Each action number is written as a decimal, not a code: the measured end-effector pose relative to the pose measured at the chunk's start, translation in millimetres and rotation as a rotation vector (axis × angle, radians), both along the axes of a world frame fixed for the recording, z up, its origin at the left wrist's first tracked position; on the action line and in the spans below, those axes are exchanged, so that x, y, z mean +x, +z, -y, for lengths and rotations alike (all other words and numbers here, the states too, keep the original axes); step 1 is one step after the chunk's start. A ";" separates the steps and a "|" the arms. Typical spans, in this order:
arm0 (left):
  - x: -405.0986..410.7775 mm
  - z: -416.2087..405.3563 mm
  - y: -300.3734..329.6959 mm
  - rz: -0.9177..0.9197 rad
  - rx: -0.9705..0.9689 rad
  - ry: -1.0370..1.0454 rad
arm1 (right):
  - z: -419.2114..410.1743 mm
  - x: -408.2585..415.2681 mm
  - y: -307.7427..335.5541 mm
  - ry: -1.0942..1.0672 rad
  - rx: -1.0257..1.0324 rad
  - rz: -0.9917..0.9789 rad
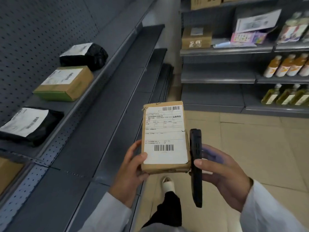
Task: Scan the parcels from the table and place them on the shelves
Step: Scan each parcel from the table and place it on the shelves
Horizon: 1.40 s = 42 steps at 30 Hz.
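Between two runs of grey metal shelving, a person in white sleeves holds a brown cardboard parcel (165,138) out in front, label side up. The left hand (132,173) grips the parcel's near left corner, thumb curled over the white shipping label (164,134) and fingers wrapped underneath. A barcode sits near the label's top edge and another near its lower end. The right hand (222,173) grips a dark handheld scanner (196,166), seen edge-on and standing nearly upright, its side just beside the parcel's right edge; whether the two touch cannot be told. The thumb lies across the scanner's near face and the fingers curl round behind it.

On the left shelf (103,91) rest three other packages, well apart from the held parcel: a black bag with a white label (28,126) nearest, a brown box with a green edge (65,83) behind it, and a second black bag (85,55) farthest back. Across the aisle, the right-hand shelves (217,51) carry a small carton (196,37), bottles of orange drink (287,66) and bottles of yellow oil (284,96). Below the hands, a white shoe (168,183) and a dark trouser leg show against the beige tiled floor (250,139).
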<state>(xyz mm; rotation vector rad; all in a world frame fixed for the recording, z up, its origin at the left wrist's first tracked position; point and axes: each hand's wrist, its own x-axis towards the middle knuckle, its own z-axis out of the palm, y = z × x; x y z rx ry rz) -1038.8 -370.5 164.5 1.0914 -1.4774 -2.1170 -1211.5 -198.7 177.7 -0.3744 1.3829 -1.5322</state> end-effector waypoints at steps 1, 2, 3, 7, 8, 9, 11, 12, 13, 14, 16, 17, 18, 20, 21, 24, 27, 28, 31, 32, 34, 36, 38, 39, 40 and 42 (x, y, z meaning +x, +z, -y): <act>-11.6 13.8 -3.1 -0.007 0.000 0.016 | 16.6 -11.3 0.6 0.001 0.006 -0.020; -24.0 27.5 -5.4 -0.020 -0.001 0.030 | 33.4 -22.9 1.1 0.000 0.011 -0.041; -36.6 41.9 -6.0 -0.037 0.002 0.040 | 50.4 -34.8 2.8 -0.003 0.016 -0.060; -88.4 106.2 6.5 -0.116 -0.009 0.095 | 118.1 -83.9 22.1 -0.020 0.014 -0.098; -100.6 122.8 12.2 -0.133 -0.019 0.109 | 134.6 -95.2 28.6 -0.014 0.012 -0.108; -112.3 139.7 18.1 -0.146 -0.031 0.120 | 150.7 -105.9 35.1 -0.010 0.013 -0.117; -135.6 173.7 29.8 -0.163 -0.068 0.122 | 182.6 -125.7 44.9 -0.006 0.005 -0.145; -146.7 190.5 34.4 -0.173 -0.089 0.117 | 198.3 -135.0 48.5 -0.007 -0.008 -0.162; -157.5 206.8 38.3 -0.182 -0.110 0.123 | 214.5 -144.6 52.2 -0.010 -0.020 -0.177; -167.5 220.8 42.1 -0.190 -0.130 0.139 | 229.4 -153.8 55.7 -0.012 -0.036 -0.189; -185.5 244.3 50.3 -0.216 -0.156 0.181 | 258.5 -173.4 62.3 -0.001 -0.064 -0.219; -192.7 253.7 54.8 -0.231 -0.160 0.208 | 272.1 -182.7 65.8 0.017 -0.079 -0.234; -199.2 262.9 59.3 -0.248 -0.164 0.237 | 285.8 -192.9 68.4 0.040 -0.096 -0.245; -211.8 279.5 69.1 -0.272 -0.187 0.286 | 314.7 -214.0 70.5 0.076 -0.115 -0.263; -218.1 288.0 71.8 -0.278 -0.205 0.307 | 330.0 -224.0 70.5 0.091 -0.119 -0.269; -235.5 316.6 69.5 -0.274 -0.234 0.416 | 378.3 -250.1 63.8 0.188 -0.147 -0.251; -251.5 343.8 63.4 -0.250 -0.246 0.571 | 429.7 -273.7 61.5 0.332 -0.173 -0.193; -256.8 350.8 62.5 -0.238 -0.247 0.619 | 445.9 -282.0 62.0 0.373 -0.188 -0.181; -274.8 371.7 68.3 -0.218 -0.257 0.751 | 494.3 -308.5 70.2 0.492 -0.216 -0.159; -281.6 378.6 70.4 -0.218 -0.263 0.797 | 510.9 -317.0 72.8 0.538 -0.221 -0.151; -294.5 388.8 73.9 -0.195 -0.288 0.900 | 541.7 -331.1 76.2 0.617 -0.221 -0.146; -307.4 393.4 76.2 -0.148 -0.307 1.000 | 569.2 -341.8 76.5 0.675 -0.216 -0.115; -320.3 395.3 77.7 -0.112 -0.322 1.080 | 592.3 -349.9 75.0 0.725 -0.223 -0.078; -326.2 395.9 78.6 -0.098 -0.326 1.111 | 602.1 -352.9 74.6 0.747 -0.225 -0.066; -331.7 397.2 78.7 -0.083 -0.333 1.145 | 611.7 -355.7 73.5 0.769 -0.227 -0.053; -341.0 401.0 78.7 -0.054 -0.347 1.218 | 627.8 -358.4 71.8 0.819 -0.232 -0.024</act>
